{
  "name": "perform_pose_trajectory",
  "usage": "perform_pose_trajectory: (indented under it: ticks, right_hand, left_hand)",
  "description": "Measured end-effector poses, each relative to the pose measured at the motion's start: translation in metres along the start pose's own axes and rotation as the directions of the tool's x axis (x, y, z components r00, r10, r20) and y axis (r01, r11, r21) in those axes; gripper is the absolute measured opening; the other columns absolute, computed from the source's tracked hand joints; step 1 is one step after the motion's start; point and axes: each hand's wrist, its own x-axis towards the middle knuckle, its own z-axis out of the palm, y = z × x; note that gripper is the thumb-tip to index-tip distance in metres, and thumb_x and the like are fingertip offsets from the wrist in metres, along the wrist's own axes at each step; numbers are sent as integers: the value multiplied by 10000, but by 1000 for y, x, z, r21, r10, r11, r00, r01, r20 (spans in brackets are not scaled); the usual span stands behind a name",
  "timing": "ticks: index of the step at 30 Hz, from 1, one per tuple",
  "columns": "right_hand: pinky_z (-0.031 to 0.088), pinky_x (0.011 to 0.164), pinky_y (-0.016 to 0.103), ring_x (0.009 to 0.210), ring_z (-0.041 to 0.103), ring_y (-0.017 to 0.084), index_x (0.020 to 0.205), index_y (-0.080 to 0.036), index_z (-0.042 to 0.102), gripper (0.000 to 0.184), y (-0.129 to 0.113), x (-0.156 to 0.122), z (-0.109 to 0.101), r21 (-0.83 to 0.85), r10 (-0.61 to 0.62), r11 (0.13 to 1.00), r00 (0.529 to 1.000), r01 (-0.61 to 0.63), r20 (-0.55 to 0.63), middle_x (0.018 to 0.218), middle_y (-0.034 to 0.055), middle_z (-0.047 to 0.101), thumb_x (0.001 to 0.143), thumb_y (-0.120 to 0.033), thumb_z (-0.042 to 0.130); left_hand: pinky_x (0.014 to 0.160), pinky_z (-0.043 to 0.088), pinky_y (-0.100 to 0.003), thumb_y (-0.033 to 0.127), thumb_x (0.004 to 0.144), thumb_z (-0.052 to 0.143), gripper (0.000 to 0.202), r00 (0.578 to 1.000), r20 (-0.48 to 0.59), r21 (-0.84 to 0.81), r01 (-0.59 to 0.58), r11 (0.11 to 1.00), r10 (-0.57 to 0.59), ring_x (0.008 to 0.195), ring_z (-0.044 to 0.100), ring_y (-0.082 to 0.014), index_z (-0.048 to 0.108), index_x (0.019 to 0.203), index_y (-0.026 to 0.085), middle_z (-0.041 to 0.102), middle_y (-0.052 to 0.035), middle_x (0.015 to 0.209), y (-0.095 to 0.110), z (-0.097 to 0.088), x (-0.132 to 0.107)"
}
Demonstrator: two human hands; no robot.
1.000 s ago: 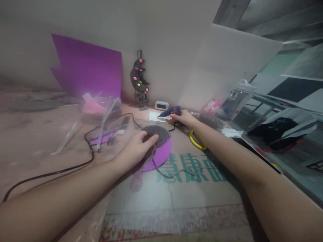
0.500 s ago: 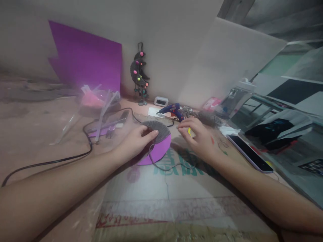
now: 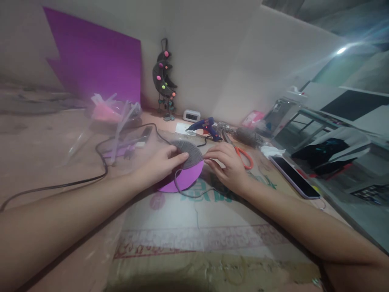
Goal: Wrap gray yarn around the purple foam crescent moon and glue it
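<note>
A purple crescent cutout (image 3: 186, 178), partly wrapped in grey yarn (image 3: 190, 152), lies on the cardboard sheet (image 3: 194, 219). My left hand (image 3: 161, 164) rests on its left part, fingers pressed on the yarn-wrapped area. My right hand (image 3: 226, 164) is at its right edge, fingers curled, fingertips touching the wrapped rim. A loose strand of grey yarn (image 3: 194, 194) trails from the cutout toward me.
A blue glue gun (image 3: 204, 126) lies behind the hands, with its black cord (image 3: 100, 170) running left. Orange-handled scissors (image 3: 241, 153), a phone (image 3: 293, 176), a white clock (image 3: 191, 116), a dark moon ornament (image 3: 164, 83), a purple sheet (image 3: 97, 67) and a plastic bag (image 3: 114, 115) surround the workspace.
My right hand let go of the glue gun at the back and came to the right edge of the cutout. The left hand stayed on the yarn.
</note>
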Motion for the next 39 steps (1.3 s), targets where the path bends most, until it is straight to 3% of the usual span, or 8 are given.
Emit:
perform_pose_trajectory:
  ticks: [15, 26, 30, 32, 35, 37, 39]
  right_hand:
    - [458, 822, 410, 878, 599, 213, 958, -243, 685, 130, 3, -1, 1, 1, 0, 1000, 1000, 0, 22, 905, 61, 681, 898, -258, 570]
    - [456, 835, 409, 880, 598, 209, 953, -233, 666, 120, 0, 0, 0, -8, -9, 1000, 999, 10, 41, 907, 60, 686, 902, -243, 557]
    - [454, 848, 408, 901, 603, 212, 950, -230, 660, 137, -2, 0, 0, 31, 28, 999, 999, -29, 34, 916, 61, 684, 915, -248, 528]
    - [458, 864, 402, 935, 607, 211, 1003, -220, 646, 177, -5, 1, -2, 95, 109, 989, 994, -111, 28, 951, 64, 685, 934, -255, 487]
    - [492, 763, 339, 876, 620, 187, 1051, -198, 623, 209, -12, 7, -4, 232, 344, 902, 930, -365, 126, 966, 63, 689, 932, -298, 484]
    - [473, 585, 262, 672, 596, 128, 1019, -182, 613, 216, -19, 10, -4, 344, 477, 746, 818, -571, 322, 934, 55, 696, 911, -341, 516]
    - [370, 416, 206, 464, 478, 51, 1007, -170, 589, 240, -26, 13, -5, 404, 490, 532, 660, -744, 570, 972, 59, 700, 895, -376, 538]
  left_hand:
    - [431, 331, -215, 423, 810, 594, 271, 994, 111, -39, -7, 999, 11, 480, 456, -99, 681, 825, 167, 610, -16, 650, 0, 1, 0]
    - [432, 328, -231, 412, 814, 583, 259, 994, 113, -45, -10, 999, 15, 438, 422, -94, 679, 782, 174, 572, 0, 586, 1, 2, -1]
    - [423, 314, -232, 442, 805, 599, 283, 996, 81, -48, 43, 998, -39, 431, 432, -94, 652, 797, 164, 561, 4, 577, 1, 2, -2]
    - [410, 303, -226, 455, 806, 606, 298, 997, 24, -72, 82, 994, -80, 428, 438, -91, 613, 776, 159, 545, 7, 569, 1, 1, -1]
    - [434, 338, -217, 457, 808, 617, 313, 990, -108, -130, 73, 989, -88, 473, 478, -93, 562, 723, 161, 535, 10, 582, 3, -1, -1]
    - [457, 360, -213, 445, 811, 621, 313, 981, -172, -143, 62, 988, -86, 509, 502, -95, 548, 705, 159, 540, 9, 600, 4, -2, 0]
    - [463, 367, -210, 442, 809, 626, 311, 973, -214, -146, 56, 988, -87, 522, 513, -96, 545, 710, 157, 550, 8, 617, 4, -2, 0]
